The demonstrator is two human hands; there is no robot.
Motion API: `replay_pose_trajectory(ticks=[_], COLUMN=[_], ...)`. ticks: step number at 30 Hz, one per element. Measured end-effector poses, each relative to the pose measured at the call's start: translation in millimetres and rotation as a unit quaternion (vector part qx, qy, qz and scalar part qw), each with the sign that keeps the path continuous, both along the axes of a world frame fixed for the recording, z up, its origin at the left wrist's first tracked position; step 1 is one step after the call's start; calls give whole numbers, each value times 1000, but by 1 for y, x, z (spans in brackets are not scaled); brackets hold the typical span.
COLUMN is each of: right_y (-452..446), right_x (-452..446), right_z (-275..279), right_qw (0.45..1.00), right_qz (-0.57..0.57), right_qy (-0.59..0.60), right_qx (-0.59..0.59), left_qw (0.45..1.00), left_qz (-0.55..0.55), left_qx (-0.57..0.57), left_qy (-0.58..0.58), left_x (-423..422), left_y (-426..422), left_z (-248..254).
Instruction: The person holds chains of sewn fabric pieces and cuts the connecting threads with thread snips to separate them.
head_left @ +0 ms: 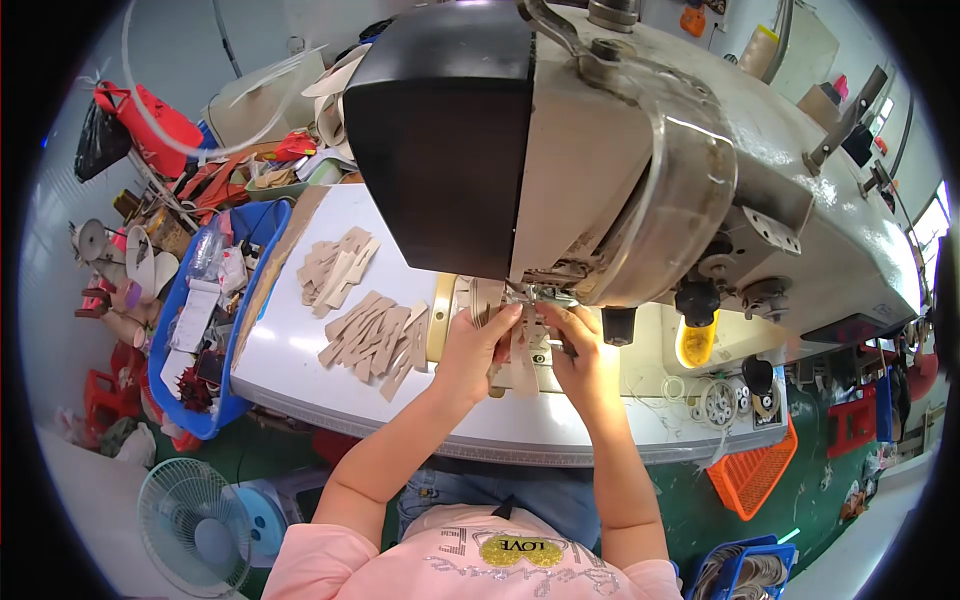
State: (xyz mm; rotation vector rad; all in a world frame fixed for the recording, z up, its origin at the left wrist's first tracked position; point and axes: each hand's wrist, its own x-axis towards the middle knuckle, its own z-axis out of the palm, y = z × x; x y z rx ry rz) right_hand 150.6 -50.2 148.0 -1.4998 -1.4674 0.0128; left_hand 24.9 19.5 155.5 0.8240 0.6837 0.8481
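Note:
My left hand (472, 352) is closed on a beige fabric strip (522, 368), thumb and finger pressed together just below the needle area of a sewing machine (610, 180). Close by on the other side, my right hand (585, 355) has its fingers bent in beside the presser foot (537, 292); whatever they grip is too small to make out. The strip hangs down between both hands over the machine bed. Two loose piles of similar pieces, an upper pile (338, 268) and a lower pile (375, 338), lie left of my left hand.
A blue bin (175, 370) full of odds and ends stands against the table's left side. Bobbins and thread (718, 402) lie on the white table (300, 360) at right. An orange basket (757, 465) is below that corner, and a fan (195, 525) stands at lower left.

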Motion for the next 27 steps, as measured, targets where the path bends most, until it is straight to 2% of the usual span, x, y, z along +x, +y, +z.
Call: replay_pose_trajectory(ticks=[5, 13, 27], right_y=[-3, -2, 0], right_x=[0, 1, 1], right_z=[2, 1, -1], right_qw=[999, 998, 998], right_qz=[12, 24, 5], right_qy=[32, 44, 40], right_qx=[-41, -39, -45], left_qw=[1000, 1000, 998], left_qz=[-3, -5, -8], left_qx=[8, 19, 63], left_qy=[-5, -9, -10], left_x=[-3, -10, 2], left_y=[-8, -21, 24], left_z=[-1, -13, -5])
